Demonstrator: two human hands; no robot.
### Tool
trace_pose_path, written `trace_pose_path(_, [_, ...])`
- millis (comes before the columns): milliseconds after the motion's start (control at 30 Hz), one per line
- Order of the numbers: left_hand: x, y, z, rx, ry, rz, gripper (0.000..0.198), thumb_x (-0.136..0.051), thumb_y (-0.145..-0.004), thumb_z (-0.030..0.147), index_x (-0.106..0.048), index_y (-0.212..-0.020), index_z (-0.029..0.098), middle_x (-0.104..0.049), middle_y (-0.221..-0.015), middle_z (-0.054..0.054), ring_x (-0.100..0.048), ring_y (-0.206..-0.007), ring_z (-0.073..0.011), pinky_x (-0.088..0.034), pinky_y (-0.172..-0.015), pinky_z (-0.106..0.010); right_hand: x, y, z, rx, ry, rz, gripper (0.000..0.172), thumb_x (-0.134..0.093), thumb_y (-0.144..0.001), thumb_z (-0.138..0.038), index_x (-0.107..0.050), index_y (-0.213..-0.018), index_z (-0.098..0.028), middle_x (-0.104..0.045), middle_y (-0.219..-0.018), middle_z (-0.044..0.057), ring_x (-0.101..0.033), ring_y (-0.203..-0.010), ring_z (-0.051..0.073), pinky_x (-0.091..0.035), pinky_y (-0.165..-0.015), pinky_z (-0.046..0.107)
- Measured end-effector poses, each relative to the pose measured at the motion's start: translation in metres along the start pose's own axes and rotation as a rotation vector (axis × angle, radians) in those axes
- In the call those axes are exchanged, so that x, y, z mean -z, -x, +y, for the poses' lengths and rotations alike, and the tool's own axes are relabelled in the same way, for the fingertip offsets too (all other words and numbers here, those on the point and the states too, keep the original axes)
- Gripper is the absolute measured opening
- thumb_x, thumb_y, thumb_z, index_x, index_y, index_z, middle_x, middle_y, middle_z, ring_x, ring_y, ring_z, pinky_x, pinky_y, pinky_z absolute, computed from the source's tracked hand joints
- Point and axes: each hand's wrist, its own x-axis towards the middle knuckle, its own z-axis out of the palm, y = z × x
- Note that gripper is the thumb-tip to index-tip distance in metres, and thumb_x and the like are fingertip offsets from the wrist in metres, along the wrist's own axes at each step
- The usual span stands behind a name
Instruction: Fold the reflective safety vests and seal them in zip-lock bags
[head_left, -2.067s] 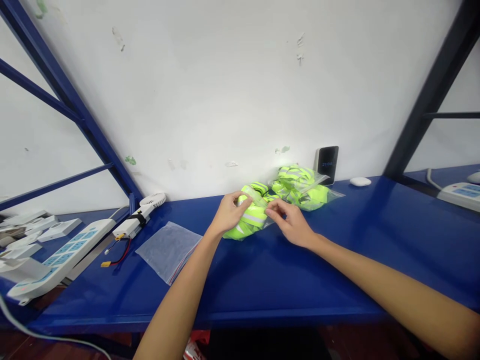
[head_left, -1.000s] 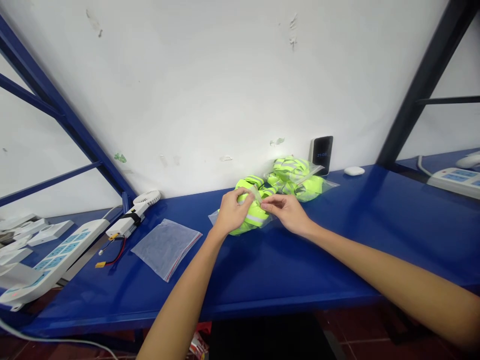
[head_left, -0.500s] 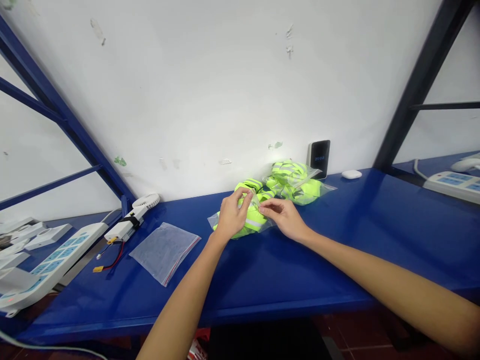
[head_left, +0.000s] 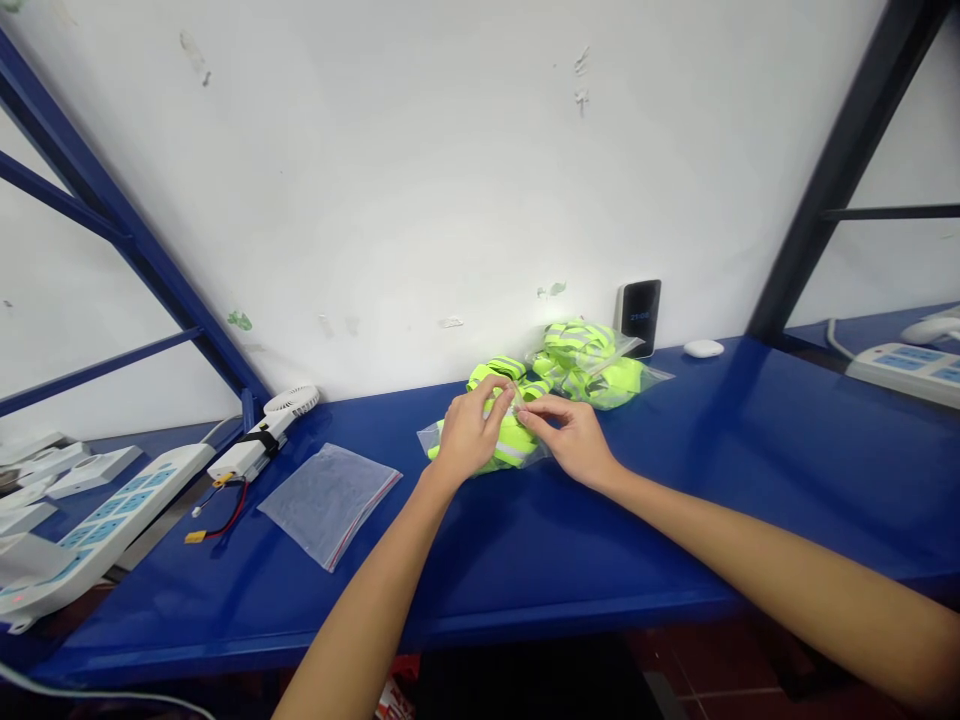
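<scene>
A clear plastic bag (head_left: 514,440) with yellow-green reflective straps in it lies on the blue table, under and between my hands. My left hand (head_left: 472,428) pinches the upper edge of this bag between thumb and fingers. Just to its right, my right hand (head_left: 571,437) pinches the same edge, its fingertips close to those of the left. More yellow-green straps (head_left: 499,372) show behind my left hand. Other bagged straps (head_left: 589,362) are heaped against the wall, behind and to the right. A flat zip bag (head_left: 330,505) rests on the table to the left.
At the left are a small white fan (head_left: 292,402), a white battery pack with wires (head_left: 241,458) and a power strip (head_left: 112,525). A phone-like clock (head_left: 640,317) leans on the wall, with a white case (head_left: 703,349) beside it. Another power strip (head_left: 907,368) is far right.
Both hands have shifted very slightly to the right, still pinching the bag's edge. The other objects have stayed in place.
</scene>
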Motion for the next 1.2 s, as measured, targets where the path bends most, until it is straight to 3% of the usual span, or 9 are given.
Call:
trace_pose_path(233, [0.0001,0.0017,0.0000,-0.016,-0.030,-0.009,0.027,-0.038,-0.097,0.040,-0.059,-0.101,0.024,-0.069,-0.094,-0.001,-0.063,-0.084,-0.0174,-0.042,-0.080,-0.026,-0.0030,-0.0013,0.0044,-0.070,-0.065,0.010,0.023,-0.068,-0.080,-0.040,-0.075,-0.081,-0.018,-0.072,-0.077,0.004,-0.062,-0.069,0.019,-0.048,-0.064,0.031])
trace_pose_path(533, [-0.0034,0.0034,-0.0029,-0.044,-0.122,-0.034,0.027,-0.032,-0.099,0.034,-0.056,-0.106,0.025,-0.067,-0.093,-0.002,-0.061,-0.083,-0.0186,-0.041,-0.077,-0.028,-0.0026,-0.0023,0.0026,-0.069,-0.048,-0.011,0.026,-0.066,-0.080,-0.043,-0.072,-0.079,-0.018,-0.071,-0.076,0.004,-0.061,-0.068,0.019,-0.048,-0.065,0.031])
trace_pose_path(700, [-0.0004,0.0036,-0.0013,-0.041,-0.031,-0.038,0.025,-0.036,-0.097,0.036,-0.057,-0.104,0.024,-0.067,-0.094,-0.002,-0.060,-0.083,-0.0168,-0.042,-0.078,-0.026,-0.0019,-0.0023,0.0001,-0.053,-0.040,-0.037,0.025,-0.063,-0.083,-0.042,-0.071,-0.078,-0.018,-0.068,-0.073,0.003,-0.058,-0.066,0.018,-0.045,-0.063,0.029])
trace_pose_path(867, [0.0055,0.0008,0.0012,-0.043,0.085,-0.117,0.022,-0.047,-0.092,0.038,-0.060,-0.090,0.020,-0.066,-0.090,0.000,-0.060,-0.084,-0.0159,-0.044,-0.079,-0.023,-0.0040,-0.0006,-0.0017,-0.064,-0.043,-0.029,0.025,-0.063,-0.082,-0.042,-0.070,-0.083,-0.018,-0.068,-0.075,0.003,-0.058,-0.068,0.018,-0.046,-0.064,0.030])
trace_pose_path(1200, [0.0041,0.0027,0.0008,-0.082,0.058,-0.114,0.024,-0.046,-0.094,0.038,-0.059,-0.086,0.020,-0.067,-0.090,-0.001,-0.060,-0.084,-0.0168,-0.043,-0.076,-0.025,-0.0038,0.0012,-0.0037,-0.011,0.005,-0.032,0.023,-0.060,-0.086,-0.039,-0.066,-0.085,-0.016,-0.062,-0.073,0.002,-0.053,-0.065,0.015,-0.042,-0.062,0.027])
